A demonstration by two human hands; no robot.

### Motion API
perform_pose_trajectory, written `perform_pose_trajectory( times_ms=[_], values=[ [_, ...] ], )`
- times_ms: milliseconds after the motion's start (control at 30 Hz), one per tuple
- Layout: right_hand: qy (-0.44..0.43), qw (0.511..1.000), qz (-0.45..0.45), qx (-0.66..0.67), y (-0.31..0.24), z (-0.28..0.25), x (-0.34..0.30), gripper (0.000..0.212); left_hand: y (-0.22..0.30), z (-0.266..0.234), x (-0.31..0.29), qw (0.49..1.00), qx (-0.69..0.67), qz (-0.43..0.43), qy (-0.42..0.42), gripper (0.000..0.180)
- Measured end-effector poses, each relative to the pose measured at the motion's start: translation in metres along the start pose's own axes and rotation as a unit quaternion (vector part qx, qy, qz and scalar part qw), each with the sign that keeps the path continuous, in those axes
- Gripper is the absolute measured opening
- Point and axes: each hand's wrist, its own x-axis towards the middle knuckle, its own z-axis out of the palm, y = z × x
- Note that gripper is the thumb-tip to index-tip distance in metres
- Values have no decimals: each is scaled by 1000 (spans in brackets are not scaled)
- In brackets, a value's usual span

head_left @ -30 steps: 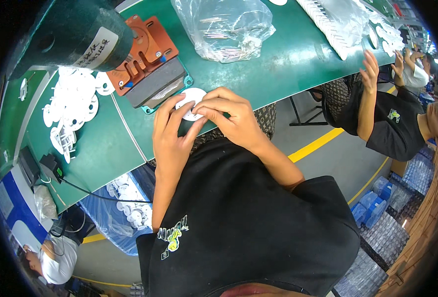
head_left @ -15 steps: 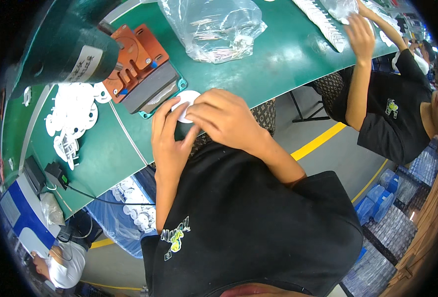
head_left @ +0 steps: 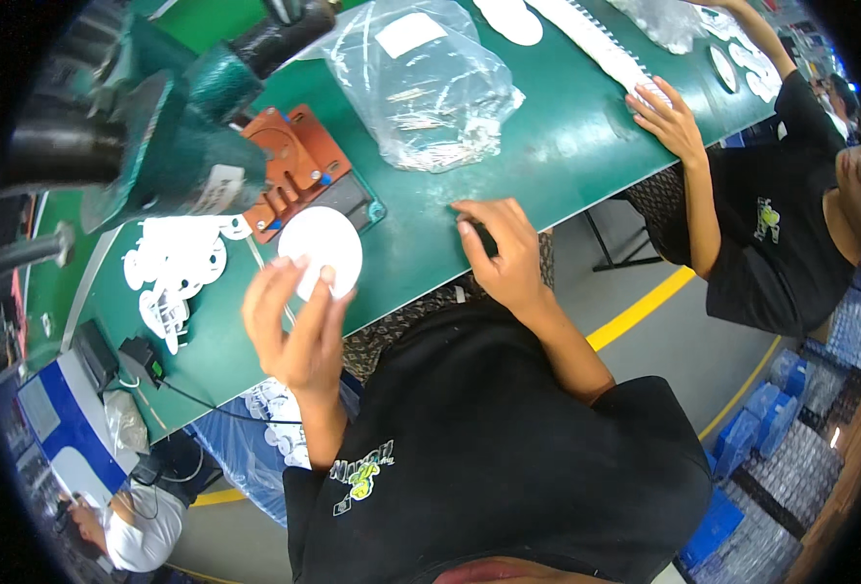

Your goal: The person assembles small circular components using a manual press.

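A round white plastic disc (head_left: 323,243) is gripped between the thumb and fingers of my left hand (head_left: 299,326), its flat face turned up, above the table's near edge. Apart from it, my right hand (head_left: 508,253) hovers over the table edge, fingers bent and thumb spread from the fingertips; I see nothing in it. Behind the disc lies an orange-brown metal fixture (head_left: 299,156) on a dark block, beneath a dark green machine (head_left: 187,156). Beyond my right hand rests a clear plastic bag (head_left: 430,97) of thin metal pins.
White plastic parts (head_left: 178,258) lie heaped left of the fixture. A black cable (head_left: 216,401) runs off the green table (head_left: 411,238). Below is a blue-lined container (head_left: 246,457) of white parts. At right, a co-worker's hand (head_left: 669,117) touches a row of white pieces (head_left: 596,44).
My hands have separated: the left carries the disc left and lower, while the right has let go of it and moved right. The head view has shifted, and the co-worker's hand has come down nearer.
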Motion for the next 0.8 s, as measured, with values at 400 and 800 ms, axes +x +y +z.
perform_pose_trajectory(
  times_ms=[400,800],
  values=[
    [237,914,-322,67,-89,-19,133,58,-36,28,29,991,89,-68,-75,48],
    [372,833,-358,201,-225,-7,226,27,-63,25,26,977,-65,-183,-87,50]
  ],
)
